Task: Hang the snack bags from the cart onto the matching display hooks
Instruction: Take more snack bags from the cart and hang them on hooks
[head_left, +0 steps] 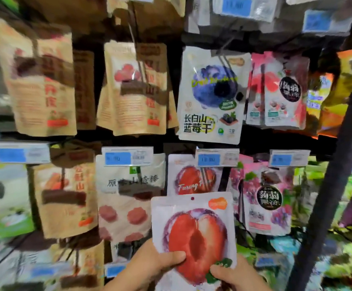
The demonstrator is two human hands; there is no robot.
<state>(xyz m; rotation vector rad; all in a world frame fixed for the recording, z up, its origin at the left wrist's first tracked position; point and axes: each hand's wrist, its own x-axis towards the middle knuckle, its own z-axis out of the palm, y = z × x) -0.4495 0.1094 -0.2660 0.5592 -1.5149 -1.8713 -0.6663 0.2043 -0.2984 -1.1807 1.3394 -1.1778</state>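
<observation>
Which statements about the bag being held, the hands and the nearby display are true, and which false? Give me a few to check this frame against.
1. The left hand and right hand both grip the plum bag. True.
2. The plum bag is already threaded on a hook. False: its hang hole is free, with no hook through it.
3. A matching bag hangs on the display just above and behind it. True.
4. The blueberry bag hangs in a row below the plum bag. False: it hangs in the row above.
</observation>
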